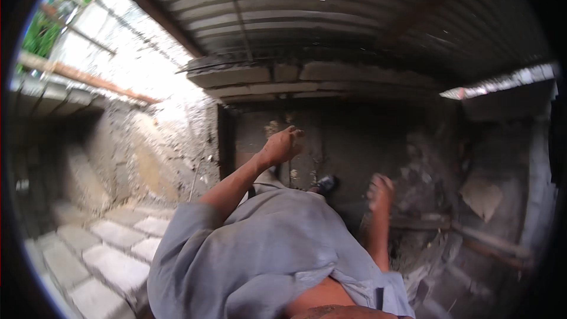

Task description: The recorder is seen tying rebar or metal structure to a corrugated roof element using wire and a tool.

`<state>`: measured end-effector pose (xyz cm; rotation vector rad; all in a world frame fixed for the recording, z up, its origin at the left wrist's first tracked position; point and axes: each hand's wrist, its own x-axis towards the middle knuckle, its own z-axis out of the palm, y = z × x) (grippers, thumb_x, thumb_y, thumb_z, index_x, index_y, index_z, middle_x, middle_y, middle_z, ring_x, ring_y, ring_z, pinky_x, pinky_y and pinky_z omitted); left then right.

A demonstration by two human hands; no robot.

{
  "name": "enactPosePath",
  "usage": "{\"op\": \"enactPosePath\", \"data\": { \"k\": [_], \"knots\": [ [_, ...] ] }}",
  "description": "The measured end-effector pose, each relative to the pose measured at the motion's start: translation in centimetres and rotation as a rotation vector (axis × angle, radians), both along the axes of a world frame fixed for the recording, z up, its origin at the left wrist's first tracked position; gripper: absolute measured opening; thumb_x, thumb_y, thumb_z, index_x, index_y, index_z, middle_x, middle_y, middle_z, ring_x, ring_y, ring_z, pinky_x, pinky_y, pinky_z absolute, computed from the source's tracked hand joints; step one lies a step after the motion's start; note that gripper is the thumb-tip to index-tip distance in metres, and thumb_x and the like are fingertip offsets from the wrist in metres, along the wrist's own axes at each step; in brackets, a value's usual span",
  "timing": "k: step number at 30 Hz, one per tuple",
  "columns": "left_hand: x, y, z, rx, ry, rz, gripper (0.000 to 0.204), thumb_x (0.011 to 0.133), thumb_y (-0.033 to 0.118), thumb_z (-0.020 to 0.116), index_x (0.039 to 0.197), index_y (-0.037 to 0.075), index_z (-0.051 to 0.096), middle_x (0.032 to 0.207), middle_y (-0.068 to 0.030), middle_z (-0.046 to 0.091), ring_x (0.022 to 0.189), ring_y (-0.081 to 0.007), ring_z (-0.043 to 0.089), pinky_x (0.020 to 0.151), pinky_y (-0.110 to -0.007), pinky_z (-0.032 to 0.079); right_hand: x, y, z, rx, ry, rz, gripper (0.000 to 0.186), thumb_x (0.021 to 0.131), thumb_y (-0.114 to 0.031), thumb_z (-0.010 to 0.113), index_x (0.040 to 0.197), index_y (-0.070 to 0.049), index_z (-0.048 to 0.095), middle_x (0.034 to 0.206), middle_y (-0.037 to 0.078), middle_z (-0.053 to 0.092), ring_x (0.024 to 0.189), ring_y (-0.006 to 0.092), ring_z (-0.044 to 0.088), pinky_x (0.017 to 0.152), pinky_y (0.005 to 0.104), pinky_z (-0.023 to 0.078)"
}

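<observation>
Head view, and here's the left hand [284, 145] out front, fingers curled above the dark floor [360, 142]; blur covers that grip, so I can't tell whether it holds anything. Over to the right, the right hand [380, 192], fingers bent, nearest a wooden bar [422, 223]; can't tell that grip either. The floor lies below and ahead, 1 dark shoe [326, 184] showing. Footing looks the key here: short, measured steps, elbows tucked, eyes on the ground would serve well. Around now: pale blocks [115, 260] in rows at left, a block wall [254, 77] ahead, corrugated sheeting [331, 9] above. That bar and the pale flat piece [481, 198] could hamper the right side.
</observation>
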<state>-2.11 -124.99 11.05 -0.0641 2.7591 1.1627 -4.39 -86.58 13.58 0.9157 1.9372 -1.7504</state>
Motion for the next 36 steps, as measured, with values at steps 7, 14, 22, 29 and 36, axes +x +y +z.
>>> {"op": "enactPosePath", "data": {
  "k": [7, 14, 22, 29, 36],
  "knots": [
    [1.0, 1.3, 8.3, 0.195, 0.090, -0.261, 0.048, 0.082, 0.026, 0.071, 0.123, 0.004, 0.061, 0.116, -0.0193, 0.064, 0.101, -0.0376, 0.065, 0.086, -0.043, 0.053, 0.4, -19.5, 5.0, -0.283, 0.083, 0.362, 0.013, 0.085, -0.014, 0.067, 0.087, -0.005, 0.058, 0.067, 0.000, 0.053, 0.049, 0.0057, 0.045, 0.039, 0.0224, 0.034],
    [1.3, -0.9, 7.8, 0.231, -0.017, -0.102, 0.037, 0.087, 0.023, 0.064, 0.118, 0.001, 0.063, 0.106, -0.0226, 0.067, 0.100, -0.0389, 0.064, 0.085, -0.045, 0.051, -1.8, -22.1, 5.2, -0.396, 0.128, 0.401, 0.016, 0.088, -0.019, 0.066, 0.091, -0.004, 0.060, 0.072, 0.001, 0.057, 0.051, 0.0048, 0.044, 0.041, 0.0221, 0.035],
    [-3.6, -10.6, 9.7, 0.153, 0.151, 0.492, 0.050, 0.093, 0.023, 0.062, 0.135, -0.003, 0.050, 0.126, -0.0270, 0.060, 0.122, -0.0372, 0.057, 0.101, -0.039, 0.045, -7.9, -17.3, 5.6, -0.517, 0.092, 0.281, 0.015, 0.090, -0.021, 0.067, 0.096, -0.010, 0.060, 0.084, 0.002, 0.063, 0.058, 0.0070, 0.053, 0.043, 0.0214, 0.039],
    [-9.8, -16.5, 15.6, -0.465, 0.250, 0.318, 0.065, 0.086, 0.006, 0.050, 0.149, 0.018, 0.039, 0.083, -0.0226, 0.069, 0.080, -0.0352, 0.069, 0.071, -0.048, 0.052, -11.3, -10.1, 2.7, -0.502, 0.072, 0.159, 0.011, 0.090, -0.021, 0.066, 0.091, -0.014, 0.058, 0.078, -0.001, 0.061, 0.057, 0.0086, 0.053, 0.044, 0.0255, 0.039],
    [-12.8, -22.4, 21.1, -0.804, 0.258, 0.208, 0.069, 0.093, 0.018, 0.059, 0.154, 0.026, 0.027, 0.079, -0.0152, 0.065, 0.068, -0.0271, 0.065, 0.056, -0.041, 0.052, -12.1, -6.3, 0.4, -0.427, 0.046, 0.124, 0.010, 0.091, -0.021, 0.066, 0.090, -0.015, 0.058, 0.077, -0.001, 0.060, 0.057, 0.0094, 0.053, 0.045, 0.0264, 0.037]
  ]
}}
